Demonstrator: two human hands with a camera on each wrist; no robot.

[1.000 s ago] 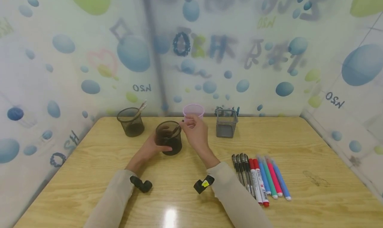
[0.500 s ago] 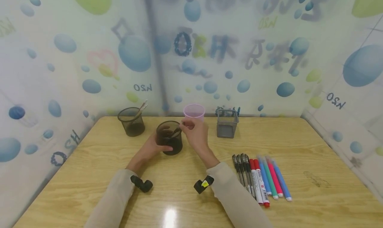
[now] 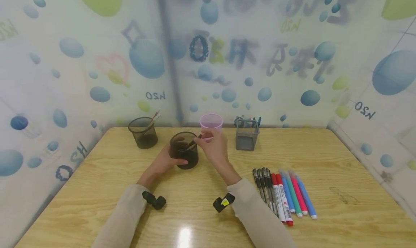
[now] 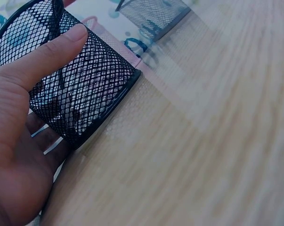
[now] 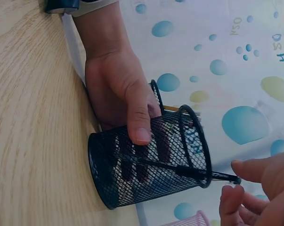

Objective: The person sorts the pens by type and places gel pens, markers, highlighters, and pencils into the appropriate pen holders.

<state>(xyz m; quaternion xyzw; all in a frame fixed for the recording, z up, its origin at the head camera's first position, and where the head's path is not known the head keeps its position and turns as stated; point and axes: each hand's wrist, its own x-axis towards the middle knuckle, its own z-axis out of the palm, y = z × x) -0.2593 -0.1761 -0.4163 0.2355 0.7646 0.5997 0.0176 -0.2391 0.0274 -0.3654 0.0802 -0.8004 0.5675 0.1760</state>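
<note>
My left hand (image 3: 164, 157) grips a round black mesh pen holder (image 3: 188, 158) from its left side, thumb across the front and fingers behind. In the left wrist view the thumb (image 4: 52, 56) lies over the mesh. A black pen (image 5: 156, 163) leans inside the holder, its end sticking out past the rim. My right hand (image 3: 214, 146) is beside the rim. In the right wrist view its thumb and index finger (image 5: 232, 195) stand spread either side of the pen's end, with a gap at the thumb.
Another black mesh holder (image 3: 146, 139) with pencils stands at the back left. Behind my right hand is a pink holder (image 3: 211, 120), and right of it a square grey mesh holder (image 3: 246, 141). Several black-capped pens (image 3: 264, 184), red-capped markers (image 3: 282, 201) and coloured felt-tips (image 3: 294, 193) lie at the right.
My right hand has shifted slightly right and its fingers have parted from the pen, which now rests in the holder. The left hand and holder have stayed in place.
</note>
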